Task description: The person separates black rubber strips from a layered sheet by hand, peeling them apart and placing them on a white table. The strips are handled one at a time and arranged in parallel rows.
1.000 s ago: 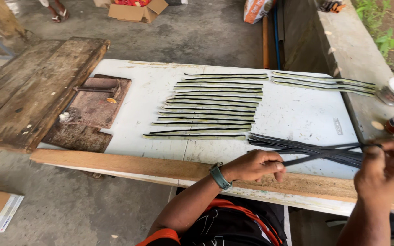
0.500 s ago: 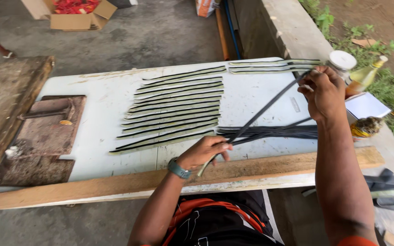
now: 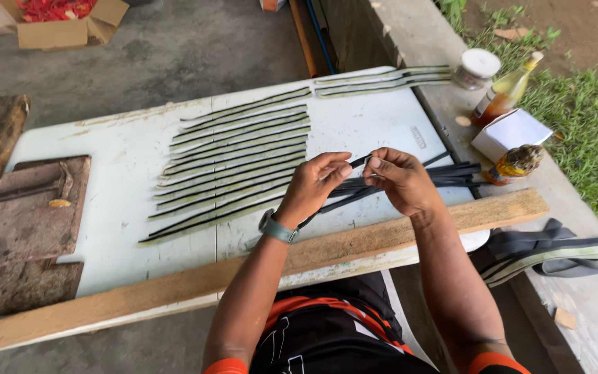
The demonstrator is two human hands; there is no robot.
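Since the earlier frame, right hand (image 3: 401,181) has dropped to meet left hand (image 3: 315,185) at frame centre. Both pinch one dark strip (image 3: 358,162) above the bundle (image 3: 444,176). Recommended: keep grips close together, strip taut.

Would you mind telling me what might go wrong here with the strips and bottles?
The dark strip pinched between the left hand and right hand may snag the loose bundle beneath. That bundle reaches the small bottle at the table edge, so a tug might topple it.
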